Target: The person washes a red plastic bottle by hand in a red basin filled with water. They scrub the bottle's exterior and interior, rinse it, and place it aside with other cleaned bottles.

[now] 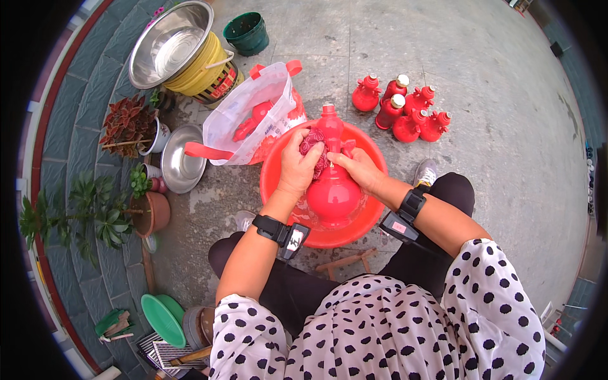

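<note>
A glossy red gourd-shaped bottle (334, 194) stands slightly tilted over a red plastic basin (375, 159) that holds water. My left hand (298, 159) grips a dark red ruffled cloth or scrubber (313, 142) and presses it against the bottle's narrow middle. On the other side, my right hand (358, 168) holds the bottle, its thumb across the waist and its fingers partly hidden behind. A red bow-like part (349, 146) shows just above that hand. The bottle's neck points away from me, and its lower end is low in the basin.
Several red bottles (412, 107) stand on the concrete beyond the basin to the right. A white bag (266, 114) with red bottles inside touches the basin's left side. Further left are a yellow bucket (204, 76) under a steel basin (173, 45), another steel bowl (184, 159) and potted plants (151, 213).
</note>
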A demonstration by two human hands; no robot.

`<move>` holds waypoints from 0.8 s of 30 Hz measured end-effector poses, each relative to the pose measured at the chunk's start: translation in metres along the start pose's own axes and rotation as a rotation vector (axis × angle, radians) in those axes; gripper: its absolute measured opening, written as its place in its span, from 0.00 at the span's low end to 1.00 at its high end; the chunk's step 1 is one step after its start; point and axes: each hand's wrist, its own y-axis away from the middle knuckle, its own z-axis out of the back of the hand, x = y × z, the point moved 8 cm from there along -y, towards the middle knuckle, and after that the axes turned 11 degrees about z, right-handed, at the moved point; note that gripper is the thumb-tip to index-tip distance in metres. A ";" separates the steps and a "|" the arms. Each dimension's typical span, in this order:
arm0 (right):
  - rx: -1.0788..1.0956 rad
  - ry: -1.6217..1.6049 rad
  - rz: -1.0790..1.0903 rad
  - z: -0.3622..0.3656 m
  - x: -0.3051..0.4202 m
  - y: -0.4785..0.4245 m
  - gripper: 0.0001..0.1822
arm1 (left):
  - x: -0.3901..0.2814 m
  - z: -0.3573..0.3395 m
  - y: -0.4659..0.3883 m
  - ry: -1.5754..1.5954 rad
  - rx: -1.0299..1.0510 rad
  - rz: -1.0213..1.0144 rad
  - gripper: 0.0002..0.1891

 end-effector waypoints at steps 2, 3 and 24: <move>-0.007 -0.066 0.063 -0.007 0.004 -0.005 0.18 | 0.002 0.003 -0.005 0.015 -0.051 -0.023 0.13; -0.007 -0.102 0.095 -0.009 0.005 -0.009 0.19 | 0.001 0.003 -0.009 0.018 -0.080 -0.036 0.13; -0.174 -0.353 0.060 0.007 0.008 -0.012 0.16 | -0.017 -0.001 -0.006 -0.051 0.224 0.088 0.16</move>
